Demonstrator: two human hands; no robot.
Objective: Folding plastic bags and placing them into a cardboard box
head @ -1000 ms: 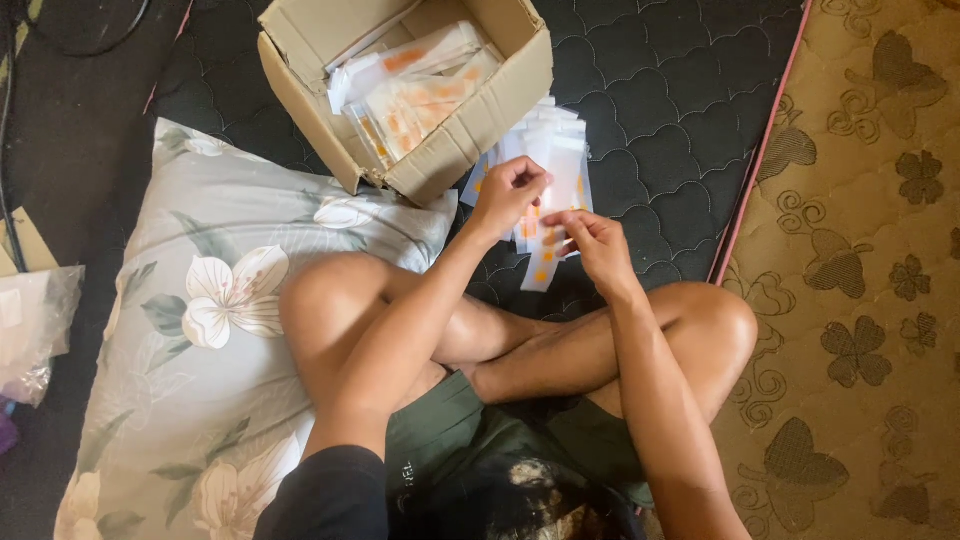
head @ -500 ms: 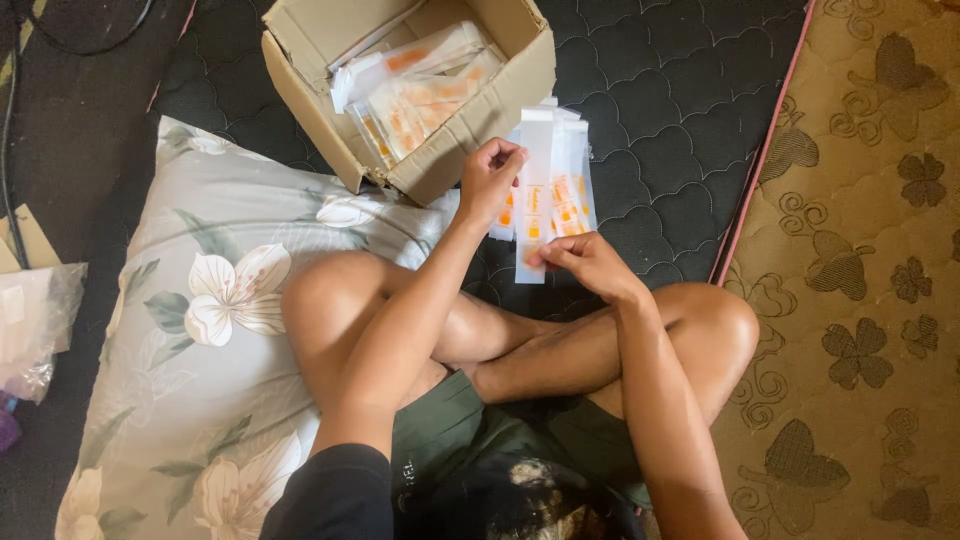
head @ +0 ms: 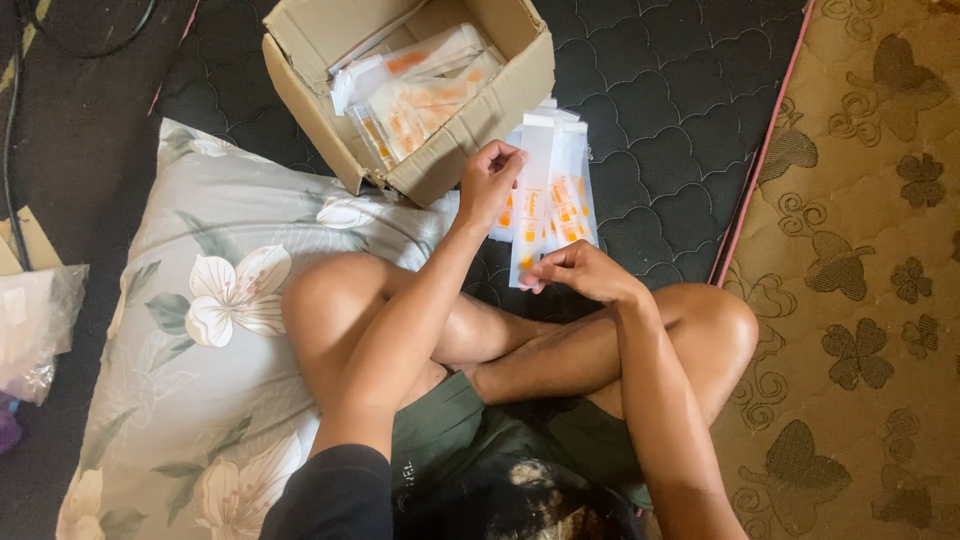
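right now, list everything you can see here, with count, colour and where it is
clear plastic packets with orange print: a few, fanned out, held up between both hands above the crossed legs
open brown cardboard box: one, top centre on the dark quilted mattress, holding more clear and orange packets
dark quilted mattress: one, black, under the box
grey floral pillow: one, left of the legs
tan patterned rug: one, right side
clear plastic bag: one, far left edge
black cable: one, upper left
left hand: pinching the packets near their top
right hand: gripping the packets' lower ends
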